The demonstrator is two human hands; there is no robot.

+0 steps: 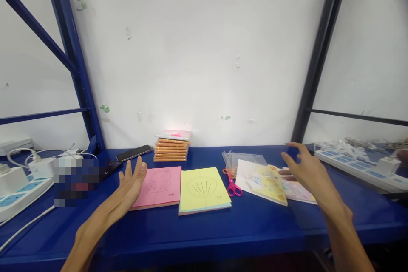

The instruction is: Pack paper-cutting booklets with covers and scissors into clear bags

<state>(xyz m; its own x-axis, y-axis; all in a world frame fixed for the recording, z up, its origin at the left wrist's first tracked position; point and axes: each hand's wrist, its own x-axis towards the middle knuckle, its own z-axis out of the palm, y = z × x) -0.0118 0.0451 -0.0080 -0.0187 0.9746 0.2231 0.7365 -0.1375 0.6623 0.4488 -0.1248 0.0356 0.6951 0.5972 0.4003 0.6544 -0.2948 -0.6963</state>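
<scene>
My left hand point(132, 178) is open, fingers spread, its edge resting beside the left side of a pink sheet point(159, 187) with a line drawing. Next to that lies a yellow sheet point(204, 188) with a shell outline, on top of a thin stack of coloured paper. My right hand point(302, 165) hovers open, fingers curled apart, above a yellow and white booklet point(266, 180) and more printed sheets. Pink-handled scissors point(233, 187) lie between the yellow sheet and the booklet. Neither hand holds anything.
A stack of orange-edged paper packs point(171, 146) stands at the back by the wall, with a dark phone point(134, 152) to its left. Clear plastic sleeves point(242, 158) lie behind the booklet. White power strips sit at the far left point(19, 187) and right point(360, 165). Blue shelf uprights flank the bench.
</scene>
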